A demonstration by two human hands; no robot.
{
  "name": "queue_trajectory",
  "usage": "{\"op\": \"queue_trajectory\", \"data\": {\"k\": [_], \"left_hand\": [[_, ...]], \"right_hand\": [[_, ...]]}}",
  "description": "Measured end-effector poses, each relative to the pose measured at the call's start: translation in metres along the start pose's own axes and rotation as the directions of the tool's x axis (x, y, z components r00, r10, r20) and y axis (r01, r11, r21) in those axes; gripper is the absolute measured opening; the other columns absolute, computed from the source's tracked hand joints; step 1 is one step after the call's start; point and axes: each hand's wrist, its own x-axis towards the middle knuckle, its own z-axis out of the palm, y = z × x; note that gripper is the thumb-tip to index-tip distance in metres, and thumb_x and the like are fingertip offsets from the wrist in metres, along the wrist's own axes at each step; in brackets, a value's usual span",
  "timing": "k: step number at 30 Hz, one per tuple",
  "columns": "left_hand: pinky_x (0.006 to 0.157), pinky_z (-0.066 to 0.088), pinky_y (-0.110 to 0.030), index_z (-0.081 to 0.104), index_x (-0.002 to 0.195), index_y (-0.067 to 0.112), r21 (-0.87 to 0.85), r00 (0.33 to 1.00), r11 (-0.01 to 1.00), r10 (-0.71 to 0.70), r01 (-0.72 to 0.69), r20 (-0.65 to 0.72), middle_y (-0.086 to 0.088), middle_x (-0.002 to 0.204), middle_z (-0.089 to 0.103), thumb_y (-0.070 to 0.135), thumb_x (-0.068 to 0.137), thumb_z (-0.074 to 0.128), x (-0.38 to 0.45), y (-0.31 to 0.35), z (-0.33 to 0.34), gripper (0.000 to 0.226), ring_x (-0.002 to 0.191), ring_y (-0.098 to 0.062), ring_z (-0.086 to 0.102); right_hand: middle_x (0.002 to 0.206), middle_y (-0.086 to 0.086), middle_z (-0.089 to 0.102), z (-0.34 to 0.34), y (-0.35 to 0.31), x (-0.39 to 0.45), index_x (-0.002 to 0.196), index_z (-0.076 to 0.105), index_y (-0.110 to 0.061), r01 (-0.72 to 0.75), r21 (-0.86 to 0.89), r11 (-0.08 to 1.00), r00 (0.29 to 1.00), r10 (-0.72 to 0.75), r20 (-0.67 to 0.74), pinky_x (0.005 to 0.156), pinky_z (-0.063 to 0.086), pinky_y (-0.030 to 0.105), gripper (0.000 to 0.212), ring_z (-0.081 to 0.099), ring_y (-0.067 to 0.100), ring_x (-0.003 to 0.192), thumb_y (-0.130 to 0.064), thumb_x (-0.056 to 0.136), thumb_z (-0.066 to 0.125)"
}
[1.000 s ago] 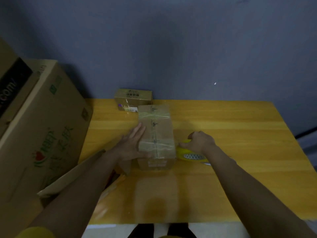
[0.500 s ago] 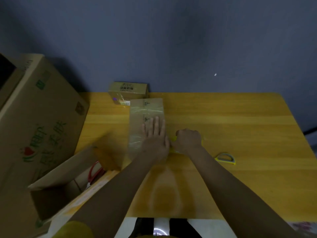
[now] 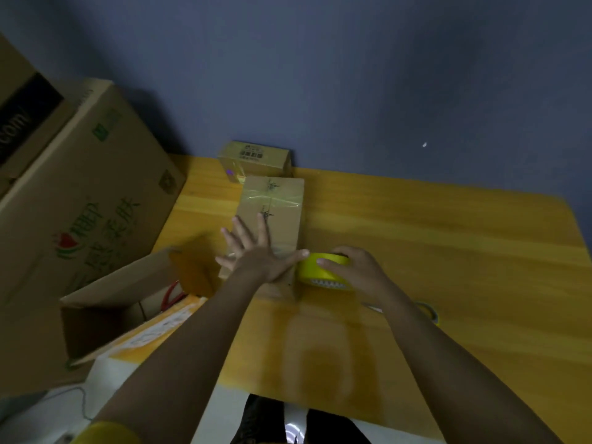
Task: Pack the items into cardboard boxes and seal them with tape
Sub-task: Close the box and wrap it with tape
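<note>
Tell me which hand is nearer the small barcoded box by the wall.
Left. The left hand lies flat on the long box just before the small box; the right hand grips the tape roll, further back.

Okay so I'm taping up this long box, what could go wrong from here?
1. The left hand lies flat on the long box with its thumb almost against the tape roll that the right hand grips; the thumb could get stuck under the strip.
2. The box sits near the table's left edge, above an open carton; a hard pull could slide it off.
</note>
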Motion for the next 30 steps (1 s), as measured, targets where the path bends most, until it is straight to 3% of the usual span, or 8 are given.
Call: {"op": "queue_trajectory", "data": {"k": [6,10,14,17,19,22,26,30], "left_hand": [[0.105,0.010,-0.069,-0.027,0.143,0.043,0.002,0.997,1.000,0.008,-0.008,-0.078,-0.004,0.153,-0.035,0.089,0.058,0.048,-0.001,0.002,0.003,0.122,0.143,-0.039,-0.017],[0.105,0.012,-0.066,-0.018,0.144,0.048,-0.146,0.997,0.986,0.073,-0.077,-0.038,0.004,0.157,-0.022,0.083,0.062,0.051,0.002,0.000,-0.006,0.113,0.143,-0.039,-0.005],[0.112,0.027,-0.048,-0.004,0.150,0.045,-0.654,0.980,0.746,0.195,-0.127,0.033,0.005,0.159,0.001,0.065,0.082,0.056,0.011,-0.004,0.012,0.093,0.143,-0.034,0.014],[0.104,0.032,-0.034,0.003,0.153,0.036,-0.804,0.964,0.584,0.259,-0.112,0.054,0.003,0.158,0.009,0.063,0.082,0.058,0.009,-0.005,0.035,0.094,0.143,-0.025,0.021],[0.111,0.031,-0.042,0.004,0.153,0.033,-0.867,0.955,0.495,0.280,-0.061,0.092,0.002,0.159,0.012,0.072,0.067,0.059,0.011,-0.012,0.038,0.109,0.143,-0.024,0.023],[0.117,0.022,-0.048,0.000,0.153,0.031,-0.843,0.941,0.530,0.324,-0.090,0.103,0.000,0.161,0.006,0.061,0.078,0.053,0.021,-0.029,0.033,0.097,0.146,-0.025,0.015],[0.118,0.009,-0.033,0.014,0.151,0.015,-0.472,0.815,0.669,0.523,-0.574,-0.249,-0.001,0.159,0.001,0.018,0.101,0.041,0.023,-0.055,0.016,0.058,0.147,-0.019,-0.002],[0.103,0.021,-0.002,0.030,0.138,0.030,-0.590,0.718,0.563,0.694,-0.578,-0.042,0.023,0.144,0.017,0.006,0.091,0.055,0.016,-0.071,-0.008,0.059,0.136,-0.002,0.022]], "right_hand": [[0.064,0.016,0.031,0.001,0.003,-0.005,0.063,0.043,-0.007,0.023,0.143,0.989,0.993,-0.006,-0.118,0.059,0.026,0.033,0.067,0.039,0.020,0.056,-0.071,0.071,0.063],[0.109,0.005,0.069,-0.024,-0.026,-0.010,0.109,0.070,-0.010,0.035,-0.131,0.991,0.982,-0.058,-0.179,0.076,0.047,0.031,0.073,0.063,0.022,0.101,-0.074,0.073,0.060],[0.083,-0.031,0.057,-0.061,-0.063,-0.025,0.085,0.059,-0.042,0.212,-0.222,0.952,0.939,-0.261,-0.222,0.060,0.039,0.017,0.044,0.057,-0.001,0.081,-0.081,0.066,0.051],[0.086,-0.029,0.059,-0.076,-0.073,-0.028,0.082,0.059,-0.043,0.227,-0.213,0.950,0.964,-0.250,-0.088,0.063,0.045,0.023,0.043,0.057,-0.004,0.080,-0.082,0.064,0.058],[0.098,-0.014,0.064,-0.075,-0.068,-0.027,0.091,0.063,-0.034,0.165,-0.053,0.985,0.985,-0.167,-0.044,0.069,0.046,0.027,0.056,0.060,0.004,0.090,-0.079,0.058,0.062],[0.086,0.010,0.063,-0.050,-0.073,-0.022,0.089,0.066,-0.015,0.177,0.043,0.983,0.983,-0.175,-0.047,0.062,0.048,0.038,0.068,0.061,0.015,0.075,-0.077,0.061,0.062],[0.056,-0.014,0.041,-0.004,-0.104,-0.003,0.063,0.039,-0.043,0.214,-0.089,0.973,0.972,-0.221,-0.077,0.054,0.033,0.023,0.039,0.044,0.000,0.056,-0.074,0.073,0.061],[0.067,-0.006,0.059,0.018,-0.119,0.008,0.078,0.060,-0.027,0.169,-0.219,0.961,0.979,-0.189,-0.072,0.050,0.040,0.030,0.048,0.058,0.016,0.067,-0.075,0.075,0.057]]}}
